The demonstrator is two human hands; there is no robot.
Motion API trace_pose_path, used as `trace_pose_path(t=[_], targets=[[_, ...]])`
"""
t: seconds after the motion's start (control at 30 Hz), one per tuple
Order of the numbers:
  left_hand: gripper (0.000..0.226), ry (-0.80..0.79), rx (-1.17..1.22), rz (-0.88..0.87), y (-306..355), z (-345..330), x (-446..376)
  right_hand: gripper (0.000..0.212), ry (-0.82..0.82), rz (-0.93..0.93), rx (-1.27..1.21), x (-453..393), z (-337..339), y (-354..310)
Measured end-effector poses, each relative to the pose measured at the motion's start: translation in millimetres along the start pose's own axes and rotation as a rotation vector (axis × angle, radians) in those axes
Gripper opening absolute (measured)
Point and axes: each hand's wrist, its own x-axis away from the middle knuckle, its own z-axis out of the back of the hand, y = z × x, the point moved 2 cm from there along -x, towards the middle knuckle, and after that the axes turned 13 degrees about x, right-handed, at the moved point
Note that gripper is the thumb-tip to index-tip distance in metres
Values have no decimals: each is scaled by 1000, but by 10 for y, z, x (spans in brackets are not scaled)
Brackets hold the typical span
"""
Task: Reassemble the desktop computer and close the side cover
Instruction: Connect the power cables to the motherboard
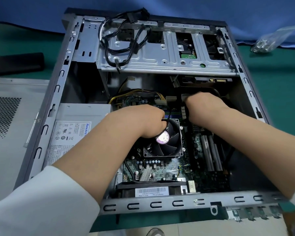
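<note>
Fingers of left hand [143, 120] and right hand [204, 108] hidden inside one computer case [58, 86]

My sleeves [46, 198] are white. The computer case [58, 92] frame is bare grey metal, as is the drive cage [160, 55], over which black cables [124, 43] loop. The motherboard [162, 169] is dark green. The fan [165, 143] is black with a purple hub label. Yellow and black wires [134, 92] run to a white connector. The power supply [75, 132] is grey with a white label and blue lettering. The side cover [10, 120] is grey with a dotted perforated patch. The mat [279, 79] is green; the backdrop [24, 9] is blue.
</note>
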Motion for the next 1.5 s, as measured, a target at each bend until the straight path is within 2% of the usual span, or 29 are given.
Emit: trace_pose_path(t=[0.37,0.63,1.5], targets=[[35,-1,-8,-10,3,-2,-3,34,-7,33,120,4,0,-26],[35,-10,-16,-17,-3,-1,-19,28,-74,-4,161,40,-29,31],[38,-13,-25,-20,-9,0,-31,28,-31,57,294,71,-45,-56]])
